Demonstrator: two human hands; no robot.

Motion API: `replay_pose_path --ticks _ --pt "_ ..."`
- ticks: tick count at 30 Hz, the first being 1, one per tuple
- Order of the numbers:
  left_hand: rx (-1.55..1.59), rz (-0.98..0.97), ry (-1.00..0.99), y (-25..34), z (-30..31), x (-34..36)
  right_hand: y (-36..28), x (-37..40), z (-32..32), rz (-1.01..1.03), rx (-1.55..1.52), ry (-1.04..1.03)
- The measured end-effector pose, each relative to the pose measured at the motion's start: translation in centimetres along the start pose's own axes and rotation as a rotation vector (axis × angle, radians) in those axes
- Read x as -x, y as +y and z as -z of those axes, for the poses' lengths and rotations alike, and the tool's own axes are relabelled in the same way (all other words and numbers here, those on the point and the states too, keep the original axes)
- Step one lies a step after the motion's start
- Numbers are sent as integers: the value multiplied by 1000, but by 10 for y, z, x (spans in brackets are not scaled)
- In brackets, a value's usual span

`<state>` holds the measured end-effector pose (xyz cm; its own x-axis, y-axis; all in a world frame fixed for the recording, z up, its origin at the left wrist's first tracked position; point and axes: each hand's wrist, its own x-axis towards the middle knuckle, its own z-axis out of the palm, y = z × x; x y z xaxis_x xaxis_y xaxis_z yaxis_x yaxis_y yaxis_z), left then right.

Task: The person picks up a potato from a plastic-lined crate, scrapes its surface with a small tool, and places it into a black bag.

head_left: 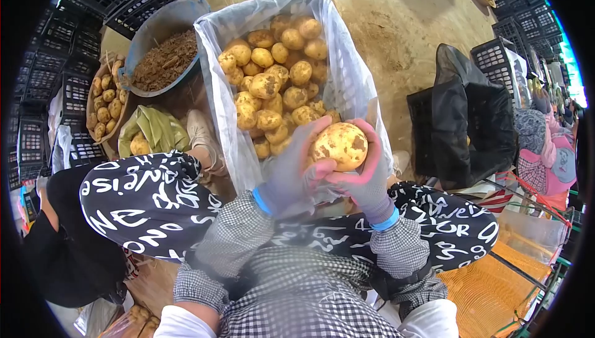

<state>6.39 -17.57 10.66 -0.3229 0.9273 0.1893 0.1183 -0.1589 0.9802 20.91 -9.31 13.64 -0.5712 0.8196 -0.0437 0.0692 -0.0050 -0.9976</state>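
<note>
A large yellow potato (pixel 339 146) with brown patches of dirt is held between my two gloved hands. My left hand (pixel 294 161), in a grey and pink glove, is curved against its left side and looks slightly blurred. Around the right side and top of it wraps my right hand (pixel 369 174), with the thumb below. Both hands are over the near end of a crate lined with translucent white plastic (pixel 362 84). Inside the crate lie several loose potatoes (pixel 273 84), some smeared with soil.
A blue-grey tub (pixel 145 34) of brown debris stands left of the crate, near a basket of potatoes (pixel 106 105) and a green sack (pixel 155 124). On the right is a crate with a black liner (pixel 462 115). Stacked black crates (pixel 40 84) line the left. People sit at the far right.
</note>
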Motion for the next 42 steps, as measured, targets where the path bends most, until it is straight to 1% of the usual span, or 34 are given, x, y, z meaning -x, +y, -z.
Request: replay_pose_path --ticks 2,5,8,11,14,17,20,22,24,26,29,32,35,37,38,39,41,42 --pt "-47 -7 14 -6 2 1 16 -1 4 -41 43 -3" --pt "-79 125 -2 2 6 5 25 -1 5 -158 -60 -51" --pt "-41 229 39 -10 10 4 23 0 5 -167 -145 -76" --pt "-12 196 -25 -5 17 -2 16 -2 3 -95 -101 -37" --pt "290 495 -134 27 26 -11 7 -7 12 104 349 -78" --pt "179 276 -168 0 27 -7 5 -6 16 152 459 -88" --pt "96 302 -157 2 26 -5 5 -6 14 114 479 -101" --pt "203 510 -140 -19 32 -6 5 -4 13 163 587 -124" --pt "268 569 -109 -24 31 -4 7 -5 12 228 666 -123" --pt "292 485 -70 16 17 -11 13 -6 10 301 719 -98" --pt "73 257 -96 4 8 -5 19 -10 10 471 790 -131" --pt "304 385 -116 1 8 -5 19 -8 8 469 780 -115" --pt "403 387 -112 -10 9 0 23 -6 6 453 776 -99" --pt "386 489 -117 -9 15 -5 28 -1 8 382 783 -128" --pt "355 471 -126 -11 14 -5 28 0 10 347 788 -144" --pt "323 453 -135 -13 14 -5 27 0 10 353 789 -132" --pt "202 281 -165 -23 11 -1 26 -2 7 368 787 -105" --pt "186 269 -135 -20 7 0 25 -2 6 382 806 -111"
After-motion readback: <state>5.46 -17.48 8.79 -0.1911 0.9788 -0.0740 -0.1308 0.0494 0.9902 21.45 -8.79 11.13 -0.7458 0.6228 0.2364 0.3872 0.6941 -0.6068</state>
